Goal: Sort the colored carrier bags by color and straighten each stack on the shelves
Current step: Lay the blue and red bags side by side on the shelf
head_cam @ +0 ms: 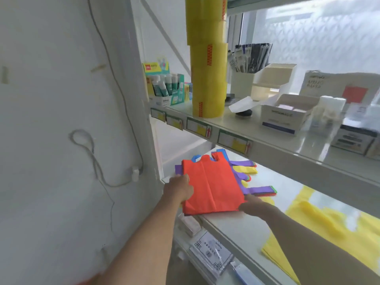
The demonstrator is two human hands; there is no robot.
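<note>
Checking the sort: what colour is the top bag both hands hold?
Orange-red: the flat carrier bag topping the mixed stack, in the head view.

A pale wall [51,120] fills the left side, with a thin cable [115,83] looping down it to a small white plug [135,174]. A white metal shelving unit [267,145] stands right, backed by bright, textured frosted glass [318,38].

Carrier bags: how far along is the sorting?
Done: yellow bags lie apart, right on the lower shelf. In hand: left hand and right hand hold the red bags by their edges. Left: purple, blue and yellow handles jut out beneath, unsorted.
</note>
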